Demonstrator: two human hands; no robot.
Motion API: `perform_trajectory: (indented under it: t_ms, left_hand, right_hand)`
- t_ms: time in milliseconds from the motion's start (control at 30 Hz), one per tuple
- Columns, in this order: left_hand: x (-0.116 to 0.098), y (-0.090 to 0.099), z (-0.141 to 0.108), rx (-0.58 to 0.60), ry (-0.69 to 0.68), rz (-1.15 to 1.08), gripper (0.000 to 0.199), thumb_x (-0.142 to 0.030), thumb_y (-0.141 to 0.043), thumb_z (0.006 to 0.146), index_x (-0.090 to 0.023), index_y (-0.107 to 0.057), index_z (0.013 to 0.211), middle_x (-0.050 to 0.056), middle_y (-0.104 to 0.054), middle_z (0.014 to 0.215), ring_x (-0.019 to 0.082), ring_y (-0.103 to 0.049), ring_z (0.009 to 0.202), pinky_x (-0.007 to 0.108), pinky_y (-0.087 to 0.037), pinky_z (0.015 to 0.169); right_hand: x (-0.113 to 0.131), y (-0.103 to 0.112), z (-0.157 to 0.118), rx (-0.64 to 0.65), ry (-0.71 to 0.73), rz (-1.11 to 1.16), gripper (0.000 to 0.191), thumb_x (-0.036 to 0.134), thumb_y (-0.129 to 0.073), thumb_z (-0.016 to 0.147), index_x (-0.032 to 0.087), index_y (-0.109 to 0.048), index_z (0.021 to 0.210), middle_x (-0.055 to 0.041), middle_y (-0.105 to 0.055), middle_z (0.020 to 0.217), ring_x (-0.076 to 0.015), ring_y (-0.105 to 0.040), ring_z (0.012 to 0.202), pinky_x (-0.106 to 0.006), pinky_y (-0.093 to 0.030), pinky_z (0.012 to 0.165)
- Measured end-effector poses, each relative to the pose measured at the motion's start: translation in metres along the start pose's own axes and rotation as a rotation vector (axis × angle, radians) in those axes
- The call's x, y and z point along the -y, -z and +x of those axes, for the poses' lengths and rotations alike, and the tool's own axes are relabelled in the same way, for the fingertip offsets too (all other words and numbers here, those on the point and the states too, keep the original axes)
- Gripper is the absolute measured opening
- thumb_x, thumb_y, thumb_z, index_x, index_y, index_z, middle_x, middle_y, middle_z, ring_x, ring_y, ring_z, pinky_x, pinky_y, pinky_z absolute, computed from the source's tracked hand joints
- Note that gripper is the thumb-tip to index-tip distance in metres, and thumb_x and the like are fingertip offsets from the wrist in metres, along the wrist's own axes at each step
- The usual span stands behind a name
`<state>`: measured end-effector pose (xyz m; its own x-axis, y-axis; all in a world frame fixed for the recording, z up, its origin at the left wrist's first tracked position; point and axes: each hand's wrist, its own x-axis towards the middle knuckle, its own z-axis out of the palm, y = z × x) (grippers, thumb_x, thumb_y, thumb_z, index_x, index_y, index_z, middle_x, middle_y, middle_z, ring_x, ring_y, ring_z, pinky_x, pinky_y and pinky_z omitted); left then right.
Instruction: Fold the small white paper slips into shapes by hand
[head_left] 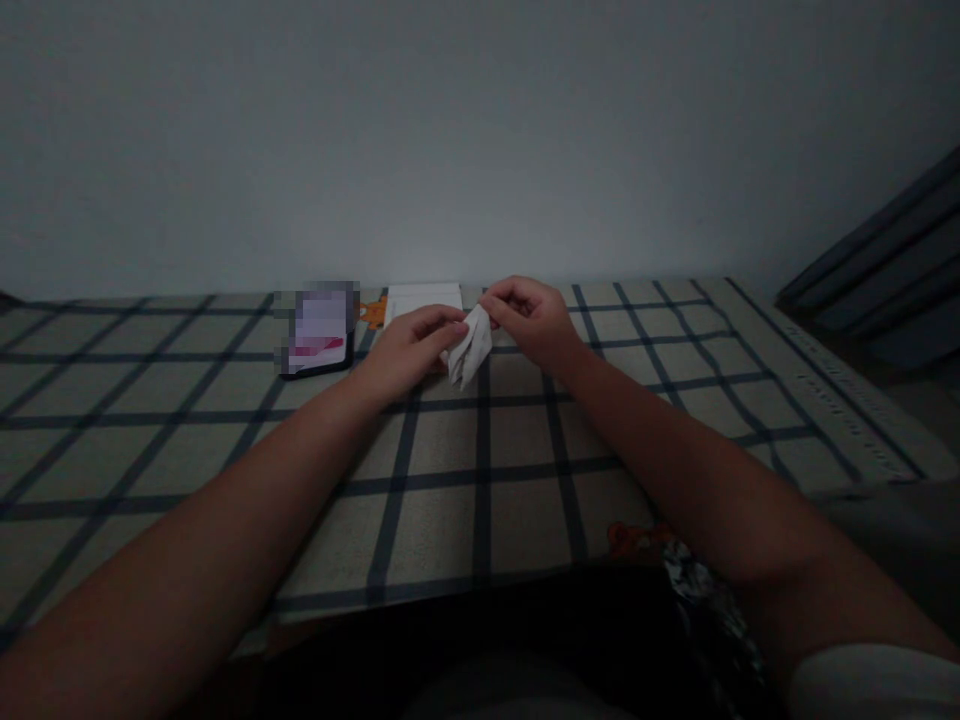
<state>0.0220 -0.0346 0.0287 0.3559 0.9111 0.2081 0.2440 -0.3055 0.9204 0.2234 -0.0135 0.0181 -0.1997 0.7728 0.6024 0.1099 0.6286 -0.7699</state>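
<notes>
Between my two hands, above the checked tablecloth, is a folded white paper piece (pixel 470 350) with pleats that point downward. My left hand (pixel 417 345) pinches it from the left, thumb on the near side. From the right, the thumb and index finger of my right hand (pixel 531 318) close on its upper corner. The dim light hides the exact folds and the fingertips behind the paper. Just behind my left hand lies a stack of white paper (pixel 424 296) on the cloth.
A phone (pixel 321 330) with a lit, blurred screen lies left of my hands. The checked tablecloth (pixel 517 435) covers the table, which meets a plain wall (pixel 480 140) at the back. Dark slatted furniture (pixel 892 260) stands at the right.
</notes>
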Motion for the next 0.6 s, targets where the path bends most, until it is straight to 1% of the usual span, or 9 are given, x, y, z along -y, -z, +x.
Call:
perform_trajectory:
  t_ms: [100, 167, 200, 267, 367, 467, 600]
  left_hand:
    - [-0.001, -0.001, -0.001, 0.012, 0.01, -0.057, 0.037, -0.044, -0.074, 0.082, -0.02, -0.072, 0.111, -0.003, -0.065, 0.07, 0.012, -0.06, 0.056, 0.023, -0.052, 0.052]
    - [0.0, -0.002, -0.001, -0.03, -0.009, -0.085, 0.042, -0.042, -0.076, 0.08, -0.019, -0.069, 0.114, -0.005, -0.063, 0.064, 0.012, -0.059, 0.052, 0.024, -0.054, 0.054]
    - [0.0, -0.002, 0.0, -0.064, -0.024, -0.091, 0.041, -0.041, -0.077, 0.079, -0.018, -0.069, 0.112, -0.005, -0.064, 0.064, 0.012, -0.061, 0.053, 0.024, -0.056, 0.055]
    - [0.0, -0.002, 0.001, -0.139, -0.044, -0.097, 0.036, -0.042, -0.079, 0.078, -0.017, -0.069, 0.103, -0.003, -0.067, 0.067, 0.013, -0.064, 0.057, 0.024, -0.057, 0.057]
    - [-0.001, -0.002, 0.002, -0.212, -0.045, -0.113, 0.035, -0.044, -0.081, 0.075, -0.018, -0.067, 0.093, -0.001, -0.071, 0.074, 0.014, -0.068, 0.063, 0.025, -0.059, 0.059]
    - [-0.002, -0.002, 0.003, -0.241, -0.038, -0.141, 0.037, -0.045, -0.084, 0.074, -0.018, -0.067, 0.092, 0.001, -0.073, 0.078, 0.014, -0.069, 0.066, 0.025, -0.061, 0.06]
    - [0.001, -0.002, 0.004, -0.238, -0.016, -0.166, 0.037, -0.043, -0.086, 0.072, -0.017, -0.068, 0.091, 0.001, -0.074, 0.079, 0.014, -0.069, 0.066, 0.027, -0.063, 0.064]
  right_hand:
    - [0.003, -0.001, -0.001, -0.079, 0.067, -0.052, 0.032, 0.05, -0.069, 0.089, 0.019, -0.062, 0.084, -0.0003, -0.06, 0.076, -0.0125, -0.054, 0.07, -0.028, -0.046, 0.066]
    - [0.005, -0.002, -0.001, -0.104, 0.083, -0.058, 0.033, 0.051, -0.068, 0.09, 0.019, -0.063, 0.086, -0.0007, -0.06, 0.077, -0.0122, -0.054, 0.07, -0.027, -0.046, 0.065]
    - [0.005, -0.003, -0.001, -0.103, 0.075, -0.043, 0.033, 0.052, -0.067, 0.091, 0.019, -0.064, 0.089, -0.0006, -0.06, 0.078, -0.0119, -0.054, 0.069, -0.027, -0.046, 0.064]
    - [0.005, -0.004, -0.001, -0.068, 0.033, 0.005, 0.034, 0.053, -0.067, 0.092, 0.019, -0.064, 0.098, 0.0008, -0.058, 0.078, -0.0106, -0.054, 0.066, -0.025, -0.045, 0.06]
    - [0.0, -0.005, -0.002, 0.048, -0.056, 0.072, 0.038, 0.054, -0.069, 0.09, 0.021, -0.061, 0.107, 0.0037, -0.054, 0.076, -0.0089, -0.053, 0.059, -0.023, -0.045, 0.054]
    - [-0.005, -0.006, -0.002, 0.119, -0.13, 0.145, 0.039, 0.056, -0.07, 0.089, 0.021, -0.058, 0.101, 0.0035, -0.058, 0.075, -0.0095, -0.058, 0.058, -0.023, -0.048, 0.053]
    - [-0.009, -0.006, -0.001, 0.145, -0.218, 0.205, 0.039, 0.054, -0.074, 0.085, 0.021, -0.056, 0.094, 0.0031, -0.062, 0.071, -0.0107, -0.063, 0.061, -0.024, -0.055, 0.059]
